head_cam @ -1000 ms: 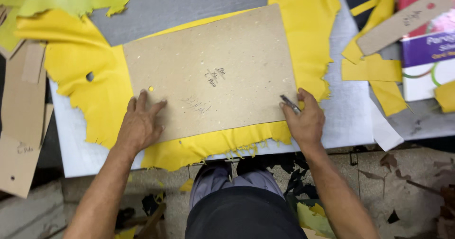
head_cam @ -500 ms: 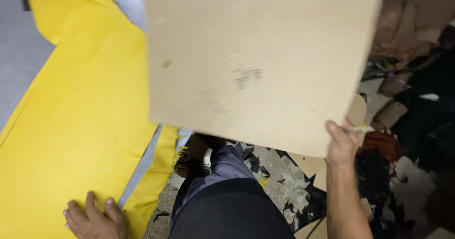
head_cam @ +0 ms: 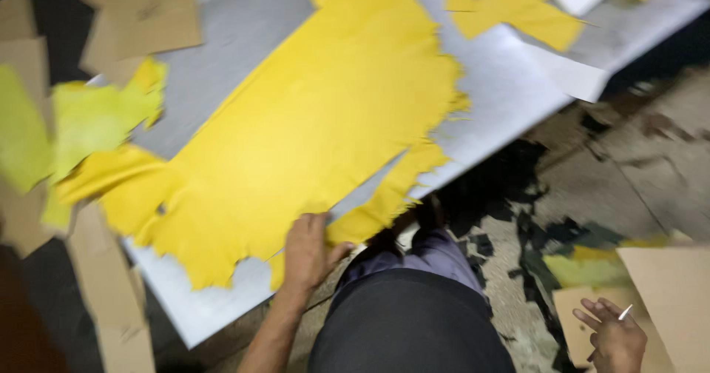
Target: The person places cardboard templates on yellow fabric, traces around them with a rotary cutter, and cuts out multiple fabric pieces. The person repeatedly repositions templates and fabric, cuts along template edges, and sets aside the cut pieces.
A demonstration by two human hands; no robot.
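Nearest to you, low on the right, your right hand [head_cam: 612,337] hangs down beside your leg over the floor, fingers loosely curled around a slim white marking tool [head_cam: 626,312] that pokes up between them; how tightly you grip it cannot be told through the blur. Just beside that hand a tan cardboard template [head_cam: 669,291] lies off the surface, down by the scrap-strewn floor [head_cam: 592,188], probably set aside so the sheet above is left bare.

Closer to the middle, your left hand [head_cam: 307,251] lies flat and open, palm down, on the near edge of the big yellow leather sheet [head_cam: 310,136]. It grips nothing; it simply presses, which looks like a way to keep the sheet from slipping off the edge, since a ragged yellow flap droops over the rim right beside your thumb.

That sheet spreads diagonally across the grey surface [head_cam: 510,92], from the near left corner toward the far middle, its edges torn and uneven.

Farther left, greenish-yellow offcuts [head_cam: 103,114] and more cardboard pieces [head_cam: 140,21] lie heaped. At the far right, smaller yellow scraps [head_cam: 518,10] rest beside a white sheet of paper [head_cam: 573,77] that overhangs the edge.
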